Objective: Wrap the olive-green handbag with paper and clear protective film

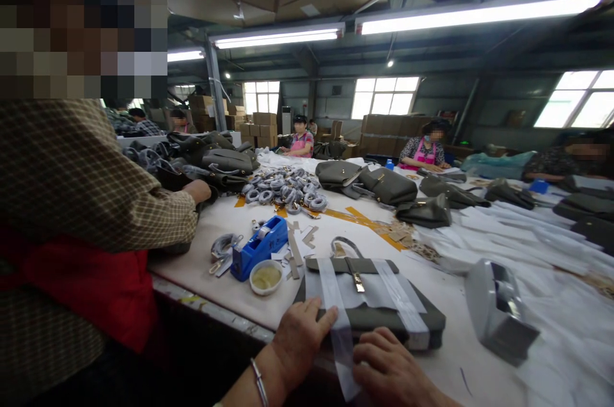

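A dark green handbag lies on the table, its front partly covered by a white sheet and two translucent white strips. My left hand rests at the bag's near left edge, fingers apart, its thumb on the left strip. That strip hangs loose over the near side of the bag. My right hand is at the strip's lower end with curled fingers closed on its edge; the thumb is hidden. The bag's handle stands up behind a gold clasp.
Left of the bag are a blue tape dispenser and a small bowl. A grey dispenser stands right. Coiled straps and more bags lie behind. A person in a checked sleeve works at left; others sit farther back.
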`<state>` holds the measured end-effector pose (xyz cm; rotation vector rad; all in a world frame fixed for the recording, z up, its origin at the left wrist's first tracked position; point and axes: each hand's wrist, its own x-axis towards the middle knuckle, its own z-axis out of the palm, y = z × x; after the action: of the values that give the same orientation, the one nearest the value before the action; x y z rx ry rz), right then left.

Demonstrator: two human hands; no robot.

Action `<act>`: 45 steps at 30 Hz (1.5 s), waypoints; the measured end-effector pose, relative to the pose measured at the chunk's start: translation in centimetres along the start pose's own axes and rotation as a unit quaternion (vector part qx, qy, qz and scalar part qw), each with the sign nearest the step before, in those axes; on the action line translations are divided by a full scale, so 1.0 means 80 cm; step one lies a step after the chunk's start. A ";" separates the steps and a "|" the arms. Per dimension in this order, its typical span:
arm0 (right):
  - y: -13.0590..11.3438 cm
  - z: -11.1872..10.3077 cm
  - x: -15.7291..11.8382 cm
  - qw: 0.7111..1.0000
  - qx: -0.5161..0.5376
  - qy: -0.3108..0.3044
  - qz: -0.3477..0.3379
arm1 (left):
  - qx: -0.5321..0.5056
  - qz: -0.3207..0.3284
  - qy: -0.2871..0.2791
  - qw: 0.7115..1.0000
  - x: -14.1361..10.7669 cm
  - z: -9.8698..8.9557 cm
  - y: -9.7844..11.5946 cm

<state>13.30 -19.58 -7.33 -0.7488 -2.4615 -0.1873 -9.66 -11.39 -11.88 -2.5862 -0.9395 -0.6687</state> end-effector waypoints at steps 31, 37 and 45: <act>0.030 -0.007 0.029 0.980 -0.062 -0.011 0.191 | -0.079 -0.024 -0.204 0.975 0.054 -0.076 -0.018; 0.046 -0.006 0.075 0.964 -0.016 -0.110 0.241 | -0.082 -0.030 -0.221 0.971 0.062 -0.080 -0.019; 0.060 0.027 0.071 0.967 -0.083 -0.125 0.205 | -0.086 -0.039 -0.248 0.964 0.069 -0.089 -0.019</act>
<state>11.05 -12.30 -6.15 -1.4108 -2.4720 -0.1490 -9.21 -10.42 -2.78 -2.9515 -1.1764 -0.1122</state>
